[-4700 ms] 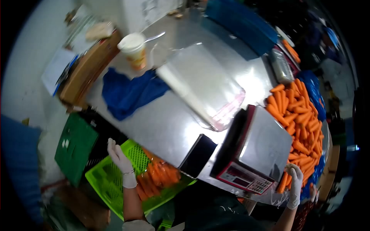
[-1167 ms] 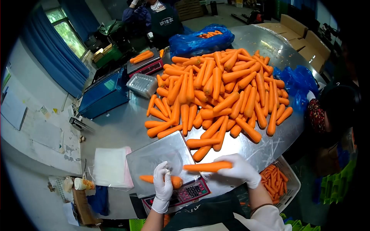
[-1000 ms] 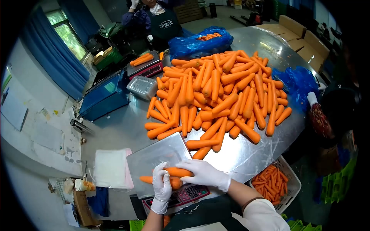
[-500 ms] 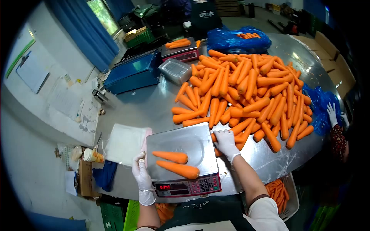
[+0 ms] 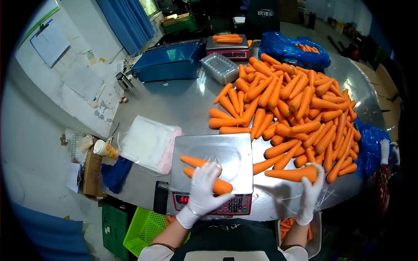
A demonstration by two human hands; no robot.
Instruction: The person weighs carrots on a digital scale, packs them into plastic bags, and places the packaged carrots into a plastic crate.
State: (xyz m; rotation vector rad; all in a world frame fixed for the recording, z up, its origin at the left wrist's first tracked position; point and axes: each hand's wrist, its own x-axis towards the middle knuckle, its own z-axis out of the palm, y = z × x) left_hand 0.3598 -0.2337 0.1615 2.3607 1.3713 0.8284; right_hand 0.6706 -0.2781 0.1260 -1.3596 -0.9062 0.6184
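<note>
Two carrots lie on the metal pan of a digital scale (image 5: 213, 145): an upper carrot (image 5: 190, 161) and a thicker lower carrot (image 5: 223, 187). My gloved left hand (image 5: 203, 187) reaches across them, its fingers over the lower carrot and its thumb on the near side; part of both carrots is hidden beneath it. To the right of the scale, my gloved right hand (image 5: 311, 191) grips another carrot (image 5: 285, 175) by its thick end, tip pointing left. Beyond it spreads a large carrot pile (image 5: 300, 113) on the steel table (image 5: 174, 98).
White sheets (image 5: 148, 141) lie left of the scale. A clear plastic tray (image 5: 220, 68), blue bin (image 5: 170, 61) and second scale (image 5: 226, 54) stand behind. Blue bags (image 5: 294, 50) sit at the back. Another person's gloved hand (image 5: 385, 151) is at the right edge.
My left hand has moved from the scale's left edge onto the carrots on the pan. My right hand has drawn back rightward from the pile with a carrot. The camera view has shifted.
</note>
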